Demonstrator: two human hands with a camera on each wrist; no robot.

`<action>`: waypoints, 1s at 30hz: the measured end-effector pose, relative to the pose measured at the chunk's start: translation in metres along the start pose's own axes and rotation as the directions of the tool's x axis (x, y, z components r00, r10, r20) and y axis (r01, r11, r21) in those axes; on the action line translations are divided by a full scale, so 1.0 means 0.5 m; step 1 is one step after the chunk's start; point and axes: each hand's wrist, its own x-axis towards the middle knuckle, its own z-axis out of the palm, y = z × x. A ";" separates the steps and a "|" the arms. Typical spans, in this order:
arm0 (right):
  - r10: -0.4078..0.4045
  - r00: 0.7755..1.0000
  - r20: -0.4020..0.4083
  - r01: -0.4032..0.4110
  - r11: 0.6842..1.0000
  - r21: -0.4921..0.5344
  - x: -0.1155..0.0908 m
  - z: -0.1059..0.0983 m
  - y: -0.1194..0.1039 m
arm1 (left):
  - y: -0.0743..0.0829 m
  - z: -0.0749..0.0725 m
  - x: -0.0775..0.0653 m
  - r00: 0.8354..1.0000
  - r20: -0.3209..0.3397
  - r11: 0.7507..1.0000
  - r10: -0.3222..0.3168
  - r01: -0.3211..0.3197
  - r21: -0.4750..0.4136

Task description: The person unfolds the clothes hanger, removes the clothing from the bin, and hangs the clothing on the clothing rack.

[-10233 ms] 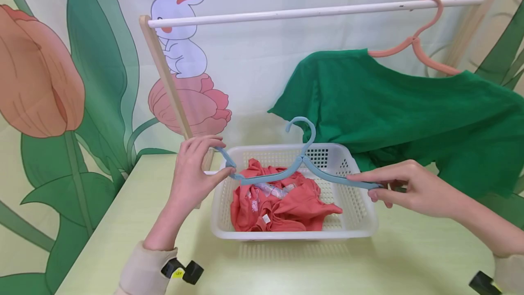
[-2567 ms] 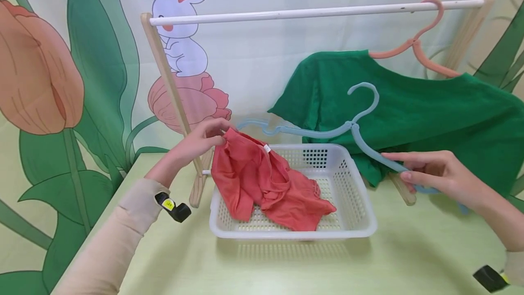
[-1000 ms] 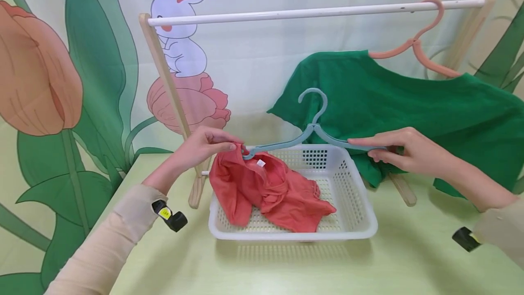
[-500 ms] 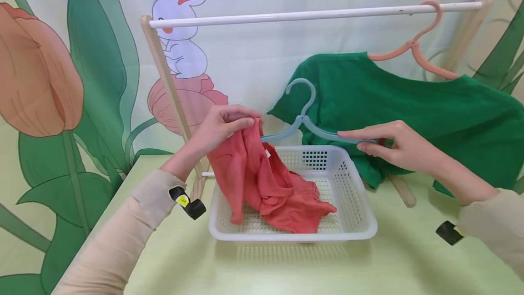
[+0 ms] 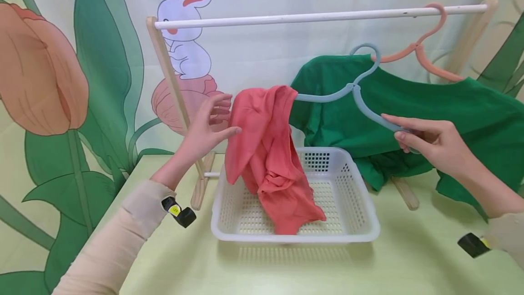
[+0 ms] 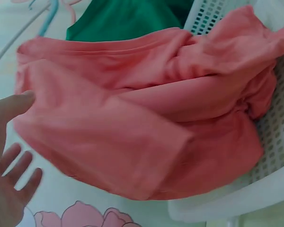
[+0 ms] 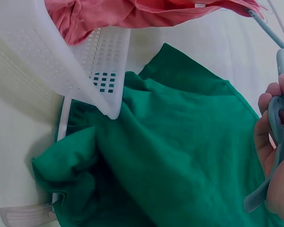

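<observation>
My right hand pinches one arm of a light-blue clothes hanger, seen also in the right wrist view, where the hanger's end passes through the fingers. The hanger's other arm runs inside a red shirt, which drapes from it with its lower part in the white basket. My left hand is beside the shirt's left shoulder, fingers spread and loosely bent, holding nothing. In the left wrist view the thumb is at the cloth's edge; whether it touches, I cannot tell.
Behind the basket stands a wooden rack with a white rail. A green T-shirt hangs from it on a pink hanger at the right, its hem low behind the basket. The rack's wooden feet rest on the pale green table.
The blue hanger's left arm went into the red shirt, lifting it partly from the basket. The left hand has let go of the cloth. The right hand moved the hanger up and right.
</observation>
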 end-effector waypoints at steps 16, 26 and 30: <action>0.116 0.993 0.017 -0.113 0.987 -0.117 -0.016 0.027 -0.006 | -0.043 0.052 -0.022 0.963 -0.210 0.970 0.168 -0.123 0.210; 0.156 0.982 0.108 -0.141 0.981 -0.133 -0.043 0.014 0.013 | -0.023 -0.035 -0.004 0.994 -0.113 1.000 -0.013 0.016 0.021; 0.102 0.983 0.151 -0.096 0.994 -0.042 -0.052 0.016 0.020 | -0.020 -0.048 0.003 0.993 -0.067 0.996 -0.092 0.093 0.005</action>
